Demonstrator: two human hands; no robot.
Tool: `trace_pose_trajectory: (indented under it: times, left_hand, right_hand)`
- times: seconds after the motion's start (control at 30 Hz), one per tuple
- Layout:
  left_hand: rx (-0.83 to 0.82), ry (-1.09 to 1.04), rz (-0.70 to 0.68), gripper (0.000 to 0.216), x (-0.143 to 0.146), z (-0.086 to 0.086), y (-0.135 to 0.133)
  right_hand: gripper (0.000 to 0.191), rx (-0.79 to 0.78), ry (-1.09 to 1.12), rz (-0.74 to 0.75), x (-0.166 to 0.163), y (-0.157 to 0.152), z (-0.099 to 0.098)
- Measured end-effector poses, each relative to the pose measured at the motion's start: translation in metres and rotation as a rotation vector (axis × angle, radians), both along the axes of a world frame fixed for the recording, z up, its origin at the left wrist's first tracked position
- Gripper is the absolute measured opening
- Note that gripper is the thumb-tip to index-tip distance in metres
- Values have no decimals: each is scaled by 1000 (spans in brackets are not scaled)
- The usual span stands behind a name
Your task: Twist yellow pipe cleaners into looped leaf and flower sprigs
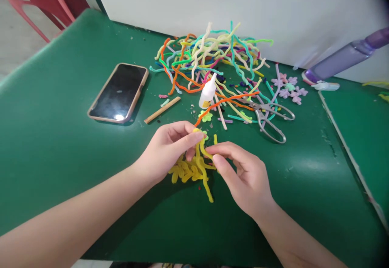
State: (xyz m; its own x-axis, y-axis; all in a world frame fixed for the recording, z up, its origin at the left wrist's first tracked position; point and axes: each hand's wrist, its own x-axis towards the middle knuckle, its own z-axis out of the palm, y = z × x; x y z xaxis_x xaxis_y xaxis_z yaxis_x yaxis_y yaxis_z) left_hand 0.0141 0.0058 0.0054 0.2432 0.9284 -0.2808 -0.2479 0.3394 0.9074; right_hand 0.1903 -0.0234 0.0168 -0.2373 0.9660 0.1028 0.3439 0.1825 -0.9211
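Observation:
A yellow pipe cleaner is bent over at its top, where the thumb and fingers of my left hand pinch it. My right hand grips another stretch of it between thumb and fingertips, and one end hangs down toward the table. Below and behind my left hand lie several yellow looped petal shapes, partly covered by the fingers. Just beyond my fingertips are a light green pipe-cleaner flower and the near end of an orange pipe cleaner.
A white glue bottle stands before a heap of coloured pipe cleaners. Metal scissors lie at right, near pink and lilac flowers. A phone and wooden stick lie left. A purple bottle leans at the wall.

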Motion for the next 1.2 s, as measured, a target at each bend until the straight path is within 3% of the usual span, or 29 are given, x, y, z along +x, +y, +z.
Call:
trace_pose_trajectory:
  times: [0.13, 0.23, 0.4, 0.53, 0.83, 1.0, 1.1, 1.2]
  left_hand:
    - [-14, -118, -60, 19, -1, 3, -1]
    - [-32, -221, -143, 16, -1, 5, -3]
    - [-63, -294, -263, 14, -1, 5, -4]
    - [-99, -304, -318, 16, 1, 5, -5]
    - [-20, -128, -167, 22, 5, 6, -5]
    - [16, -43, -155, 24, 6, 5, -6]
    - [11, -32, -158, 25, 5, 5, -7]
    - [14, -43, -140, 25, 6, 4, -9]
  right_hand:
    - [16, -293, 246, -13, -2, 2, -1]
    - [19, -473, 438, 59, -3, 4, -2]
    - [19, -624, 650, 181, -4, 5, -3]
    - [17, -680, 660, 180, -5, 5, -6]
    - [18, -561, 369, 37, -4, 6, -1]
    - [24, -509, 160, -43, -4, 2, 1]
    - [20, -355, 43, -66, -4, -3, 2]
    - [10, -60, -95, -96, -5, -6, 2]
